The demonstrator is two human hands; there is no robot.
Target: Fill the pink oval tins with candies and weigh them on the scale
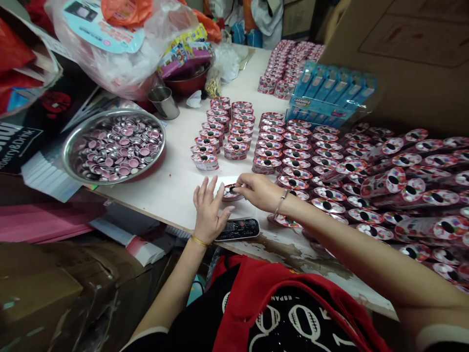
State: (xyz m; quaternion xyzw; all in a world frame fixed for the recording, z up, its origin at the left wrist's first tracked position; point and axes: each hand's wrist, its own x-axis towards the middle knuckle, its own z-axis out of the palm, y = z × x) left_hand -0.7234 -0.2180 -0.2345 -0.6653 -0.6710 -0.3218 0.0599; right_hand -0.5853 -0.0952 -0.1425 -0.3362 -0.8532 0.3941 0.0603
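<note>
A small oval box (230, 197) with a red-and-white printed top and a dark hole stands on the table between my hands. My right hand (258, 191) reaches in from the right, thumb and fingers pinched at the near right rim of this box. Spread and raised, the fingers of my left hand (209, 208) are just left of it, holding nothing; whether a fingertip touches the box is unclear. Below the hands lies a black remote control (240, 229). Matching oval boxes (204, 160) stand in rows behind, with a dense mass of them (328, 205) at right.
At left, a metal bowl (68, 161) holds many pink-lined metal caps (124, 146). Behind it are a metal cup (164, 102) and a bulging plastic bag (120, 63). A blue pack (330, 95) rests among the boxes at back right, before a cardboard carton (414, 63).
</note>
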